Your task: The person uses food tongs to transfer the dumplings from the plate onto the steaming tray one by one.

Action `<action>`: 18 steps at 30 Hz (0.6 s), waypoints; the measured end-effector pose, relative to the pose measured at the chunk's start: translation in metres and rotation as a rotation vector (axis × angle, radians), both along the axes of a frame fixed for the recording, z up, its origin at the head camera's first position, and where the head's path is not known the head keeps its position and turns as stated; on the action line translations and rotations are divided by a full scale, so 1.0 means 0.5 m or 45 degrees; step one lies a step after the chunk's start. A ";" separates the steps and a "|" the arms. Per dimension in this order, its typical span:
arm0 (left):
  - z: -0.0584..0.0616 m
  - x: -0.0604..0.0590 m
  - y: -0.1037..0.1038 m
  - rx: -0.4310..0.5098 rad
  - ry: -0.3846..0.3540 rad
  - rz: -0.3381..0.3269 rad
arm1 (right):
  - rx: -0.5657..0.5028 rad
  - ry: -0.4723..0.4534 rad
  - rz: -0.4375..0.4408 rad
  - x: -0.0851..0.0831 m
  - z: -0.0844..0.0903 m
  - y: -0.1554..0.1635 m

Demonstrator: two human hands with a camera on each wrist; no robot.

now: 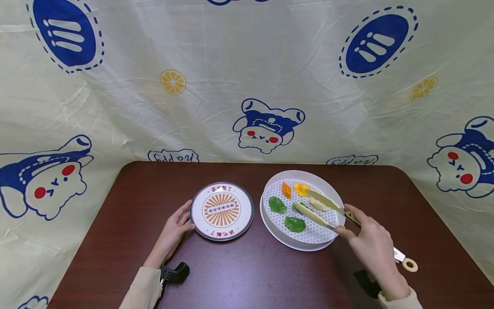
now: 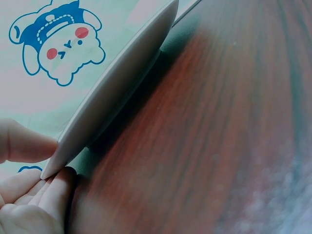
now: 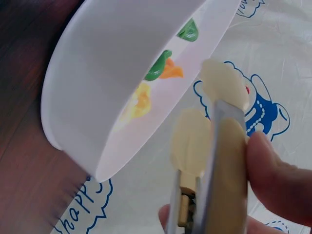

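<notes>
A round plate [image 1: 221, 210] with an orange sunburst pattern lies at the table's middle. My left hand [image 1: 185, 216] holds its left rim [image 2: 112, 92], thumb [image 2: 29, 146] on top and fingers underneath. To the right stands a white round tray [image 1: 270, 223] holding green dumplings [image 1: 277, 204], an orange one [image 1: 286, 189], a yellow one [image 1: 301, 188] and a pale one [image 1: 318, 204]. My right hand [image 1: 345, 223] grips cream-tipped metal tongs [image 1: 322, 210]. The tongs reach over the tray with their arms spread, and the pale dumpling lies between them. In the right wrist view the tongs [image 3: 214, 146] hover beside the tray [image 3: 122, 73].
The dark brown table [image 1: 247, 274] has rounded far corners and a printed cream cloth [image 1: 247, 86] hanging behind and around it. Black wrist mounts [image 1: 175, 272] sit near both sleeves. The tongs' ring end [image 1: 410, 265] sticks out behind my right hand.
</notes>
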State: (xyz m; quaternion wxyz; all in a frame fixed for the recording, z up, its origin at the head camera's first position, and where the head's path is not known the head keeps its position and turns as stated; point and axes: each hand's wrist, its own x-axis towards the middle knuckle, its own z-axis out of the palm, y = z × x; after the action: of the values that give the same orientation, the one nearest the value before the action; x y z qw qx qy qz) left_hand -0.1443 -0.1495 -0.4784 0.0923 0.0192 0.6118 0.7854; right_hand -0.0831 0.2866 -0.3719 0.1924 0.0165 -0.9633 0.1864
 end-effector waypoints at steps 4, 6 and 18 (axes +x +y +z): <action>0.000 0.000 0.000 0.001 -0.003 0.001 | -0.044 0.064 0.005 -0.001 0.002 -0.018; -0.001 0.000 0.000 0.001 -0.002 0.002 | -0.064 0.094 0.012 -0.001 0.003 -0.027; 0.000 -0.001 0.000 -0.008 -0.006 0.001 | -0.198 0.126 0.086 0.006 0.003 -0.083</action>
State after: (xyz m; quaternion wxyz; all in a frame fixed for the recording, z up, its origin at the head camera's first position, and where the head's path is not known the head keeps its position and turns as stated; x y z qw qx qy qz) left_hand -0.1448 -0.1494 -0.4783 0.0935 0.0167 0.6141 0.7835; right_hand -0.0799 0.2450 -0.3702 0.2342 0.0431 -0.9341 0.2660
